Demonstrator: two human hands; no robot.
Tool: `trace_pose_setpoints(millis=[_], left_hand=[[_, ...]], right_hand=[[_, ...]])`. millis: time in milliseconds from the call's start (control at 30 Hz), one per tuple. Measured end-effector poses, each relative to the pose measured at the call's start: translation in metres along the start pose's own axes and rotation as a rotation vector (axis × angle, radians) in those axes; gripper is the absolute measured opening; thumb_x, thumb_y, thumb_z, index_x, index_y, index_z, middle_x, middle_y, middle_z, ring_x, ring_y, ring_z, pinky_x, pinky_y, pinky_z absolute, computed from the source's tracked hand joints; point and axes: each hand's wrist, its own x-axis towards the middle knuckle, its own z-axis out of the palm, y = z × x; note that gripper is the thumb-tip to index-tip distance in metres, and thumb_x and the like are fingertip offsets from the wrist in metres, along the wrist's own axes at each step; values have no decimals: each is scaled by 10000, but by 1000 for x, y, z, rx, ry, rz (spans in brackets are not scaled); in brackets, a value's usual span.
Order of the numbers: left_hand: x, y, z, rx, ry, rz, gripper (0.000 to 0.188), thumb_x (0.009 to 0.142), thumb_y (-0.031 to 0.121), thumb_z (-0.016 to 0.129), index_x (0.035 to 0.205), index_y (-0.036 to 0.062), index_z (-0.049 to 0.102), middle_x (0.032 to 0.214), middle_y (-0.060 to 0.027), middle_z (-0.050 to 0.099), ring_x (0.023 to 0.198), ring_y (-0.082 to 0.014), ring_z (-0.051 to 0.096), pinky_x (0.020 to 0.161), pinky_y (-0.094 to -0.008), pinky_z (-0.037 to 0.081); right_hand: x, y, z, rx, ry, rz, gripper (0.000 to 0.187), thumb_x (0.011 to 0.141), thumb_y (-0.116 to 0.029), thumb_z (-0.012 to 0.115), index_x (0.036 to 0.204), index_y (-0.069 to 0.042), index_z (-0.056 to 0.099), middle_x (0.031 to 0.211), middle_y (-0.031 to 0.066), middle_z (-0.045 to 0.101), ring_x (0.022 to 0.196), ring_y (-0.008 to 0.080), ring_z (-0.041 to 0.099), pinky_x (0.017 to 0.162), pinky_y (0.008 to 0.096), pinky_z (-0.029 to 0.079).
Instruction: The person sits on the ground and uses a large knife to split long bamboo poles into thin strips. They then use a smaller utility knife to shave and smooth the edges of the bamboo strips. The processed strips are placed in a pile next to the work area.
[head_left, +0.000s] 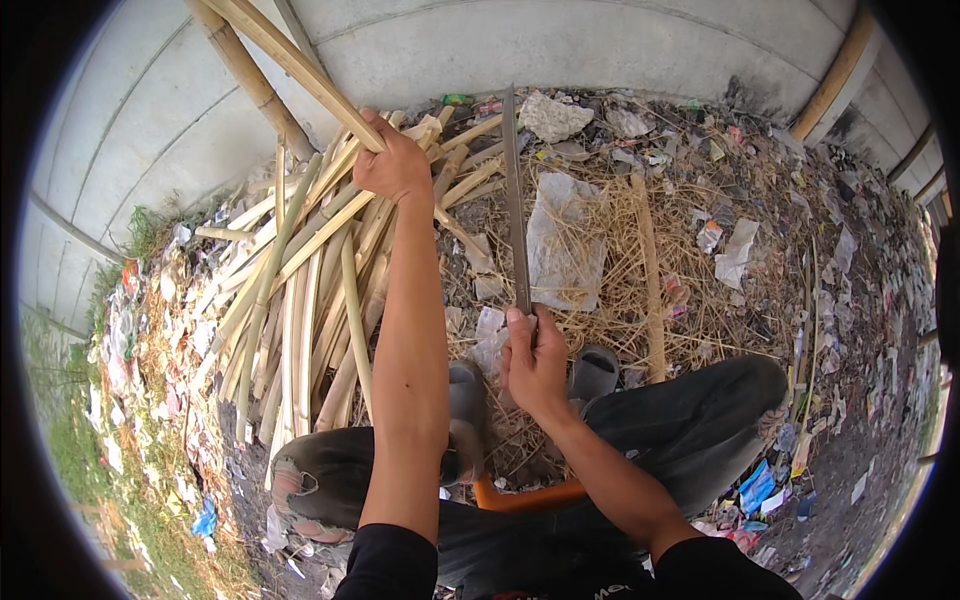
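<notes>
Bamboo strip [305, 80] and blade, seen from above. The strip slants upward to the left from the left hand [395, 170], above the far edge of the littered ground [740, 320], where the wall [560, 50] rises. That hand is wrapped around the strip near its lower end. The right hand [537, 360] is clenched on the base of a long, narrow blade [517, 200], which points toward the wall and stands apart from the strip. Good handling, in judgement, calls for a firm left grip with fingers clear of the edge, the strip steadied before contact, and blade strokes directed away from forearm and knees. Outward, a pile of split bamboo [300, 290] lies left of the left forearm, spreading from the ground's far edge toward the person; a sandal [595, 372] shows beside the right hand. The strip's upper end is cut off by the frame; the blade's handle is mostly hidden in the fist; which side is sharpened cannot be told. The orange object [530, 497] between the legs, possibly a seat, is largely covered.
</notes>
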Motion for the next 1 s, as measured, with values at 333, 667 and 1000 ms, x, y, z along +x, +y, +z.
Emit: trace_pose_setpoints(millis=[333, 667, 1000], left_hand=[[-8, 12, 3, -6, -38, 37, 728, 990, 568, 590, 619, -53, 665, 484, -120, 561, 513, -258, 543, 573, -420, 454], [0, 10, 7, 48, 15, 48, 821, 1005, 630, 522, 576, -69, 566, 483, -92, 462, 531, -224, 441, 592, -434, 407], [2, 12, -7, 74, 78, 3, 858, 998, 651, 515, 549, -80, 538, 480, -129, 465, 531, -286, 471, 623, -492, 424]], right_hand=[[18, 67, -16, -238, -51, 438, 287, 1072, -272, 525, 1125, 10, 542, 618, 55, 578, 497, 188, 585, 501, 294, 419], [-2, 0, 15, 35, 9, -328, 321, 1097, -335, 475, 1148, -19, 505, 585, -9, 473, 443, 65, 447, 423, 252, 387], [11, -20, 16, -9, -9, -106, 260, 1094, -295, 504, 1075, -35, 516, 578, -16, 448, 427, 83, 441, 404, 271, 376]])
